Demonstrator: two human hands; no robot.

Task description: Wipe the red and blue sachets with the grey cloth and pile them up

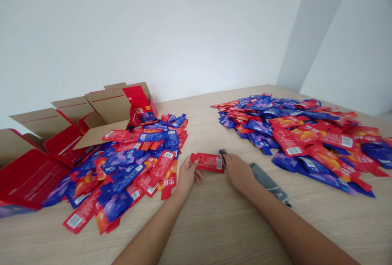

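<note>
Between my hands is a red packet (210, 162) with a white barcode at its right end, in the middle of the table. My left hand (187, 175) pinches the packet's left end between thumb and fingers. A grey cloth (267, 180) is gripped in my right hand (238, 172). One corner of the cloth pokes out at the fingertips, against the packet's right end, and the rest trails on the table under my right wrist. Whether my right fingers also grip the packet is hidden.
To the left lies a pile of red and blue packets (122, 167), spread up to several open red cardboard boxes (29, 175). A larger pile of similar packets (294, 134) covers the right side of the wooden table (202, 224). A white wall (196, 32) stands behind.
</note>
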